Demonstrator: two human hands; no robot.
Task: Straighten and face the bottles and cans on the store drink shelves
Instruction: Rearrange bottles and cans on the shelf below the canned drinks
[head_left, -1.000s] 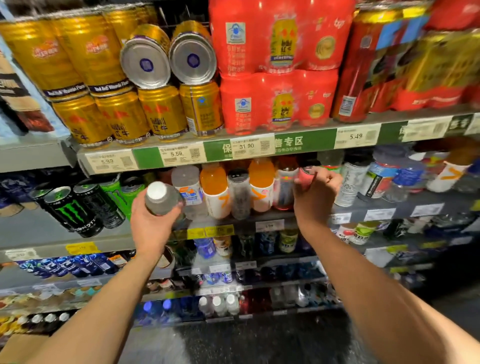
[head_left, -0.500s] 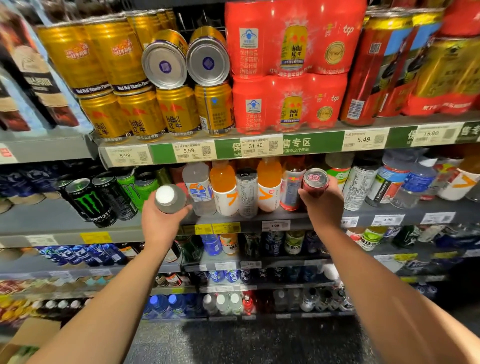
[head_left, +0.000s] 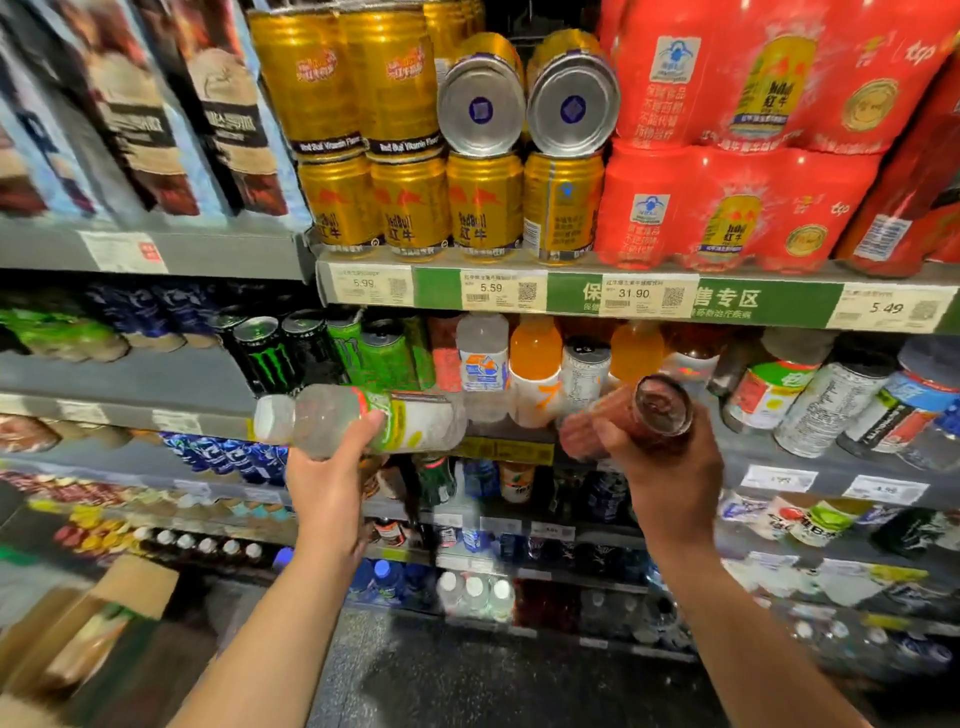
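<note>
My left hand (head_left: 332, 483) grips a clear bottle (head_left: 358, 421) with a white cap and a green-and-yellow label, held on its side, cap pointing left, in front of the middle shelf (head_left: 498, 449). My right hand (head_left: 670, 467) grips a red can (head_left: 639, 415), tilted with its top end facing me, just in front of the same shelf. Behind them stand a clear bottle (head_left: 483, 353), orange bottles (head_left: 535, 358) and a silver can (head_left: 586, 371). Black and green Monster cans (head_left: 270, 353) fill the shelf's left part.
Gold Red Bull cans (head_left: 410, 208) and red multipacks (head_left: 727, 202) fill the top shelf; two gold cans (head_left: 480, 104) lie on their sides on top. White-labelled bottles (head_left: 826, 400) lean at right. Lower shelves hold more small bottles. A cardboard box (head_left: 104, 618) sits on the floor at left.
Both hands have pulled away from the shelf. The bottle in my left hand has turned from cap-toward-me to lying sideways. The red can has tipped over in my right hand. The view moved closer.
</note>
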